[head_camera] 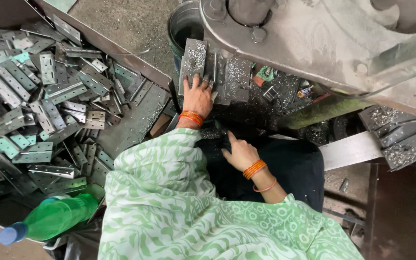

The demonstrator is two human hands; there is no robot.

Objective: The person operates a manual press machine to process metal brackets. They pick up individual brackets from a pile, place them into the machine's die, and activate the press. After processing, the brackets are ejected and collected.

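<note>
Overhead, the grey cast machine body [323,38] spans the top of the view, with its bolted head above the working area. Below and left of it, the sheet-metal bin [136,120] holds a loose heap of grey perforated hinge plates [39,101], lying in all directions. A dark bucket [184,24] stands just behind the machine bed [246,96], which is littered with metal chips. On the right, a few chip-covered plates [396,135] rest on a metal rail [347,149].

The left hand [197,96] lies flat, fingers spread, pressing on a hinge plate [193,60] set on the bed directly under the machine head. The right hand [239,153] is empty, fingers loosely curled with one finger extended, resting over the dark lap well apart from the bed. A green plastic bottle [54,219] with a blue cap lies at the lower left, beside the bin.

For good seating, the plate should sit square against the adjacent fixture and flat on the bed; chips trapped beneath would likely tilt it. Fingertips appear close to the head, so pressure is best kept on the near edge of the plate.
</note>
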